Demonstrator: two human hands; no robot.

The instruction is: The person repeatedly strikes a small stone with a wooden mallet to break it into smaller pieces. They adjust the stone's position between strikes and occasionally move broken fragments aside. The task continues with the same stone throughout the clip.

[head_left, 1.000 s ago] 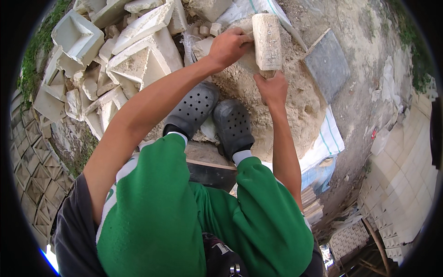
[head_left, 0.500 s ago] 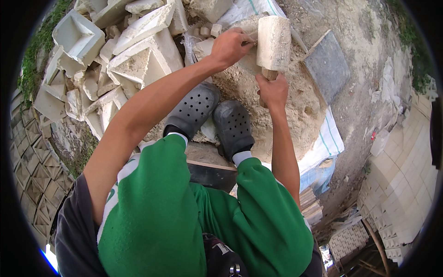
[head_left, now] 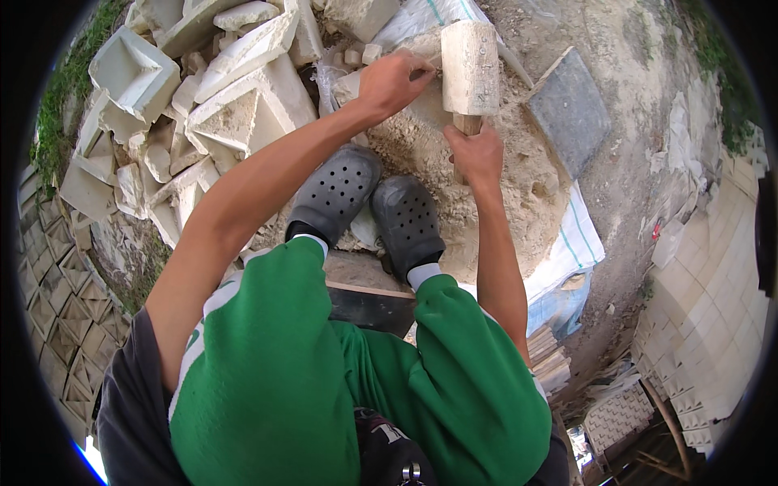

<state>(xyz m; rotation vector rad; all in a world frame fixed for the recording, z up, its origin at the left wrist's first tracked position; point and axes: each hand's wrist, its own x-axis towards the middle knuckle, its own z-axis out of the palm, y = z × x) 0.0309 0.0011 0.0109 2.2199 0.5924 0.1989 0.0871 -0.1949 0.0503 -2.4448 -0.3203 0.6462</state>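
Note:
My right hand [head_left: 478, 152] is wrapped round the short handle of a wooden mallet [head_left: 470, 71]. Its thick, pale cylindrical head points away from me, dusted with white. Just left of the head, my left hand [head_left: 392, 83] is curled with thumb and fingertips drawn together in a pinch. Whatever may be between those fingertips is too small to make out. Beneath both hands lies a heap of crushed, cream-coloured rubble and powder [head_left: 515, 215], spread over a white woven sheet [head_left: 582, 231] with green stripes.
Broken white plaster-like blocks [head_left: 251, 105] pile up at the far left. A flat grey slab [head_left: 569, 112] leans right of the heap. My grey clogs [head_left: 339, 185] stand at its near edge. Stacked pale tiles [head_left: 697, 300] line the right side; patterned blocks [head_left: 69, 300] lie left.
The mallet and my right hand have shifted slightly left and away. My left hand has also moved slightly left, its fingers curling into a rounder pinch.

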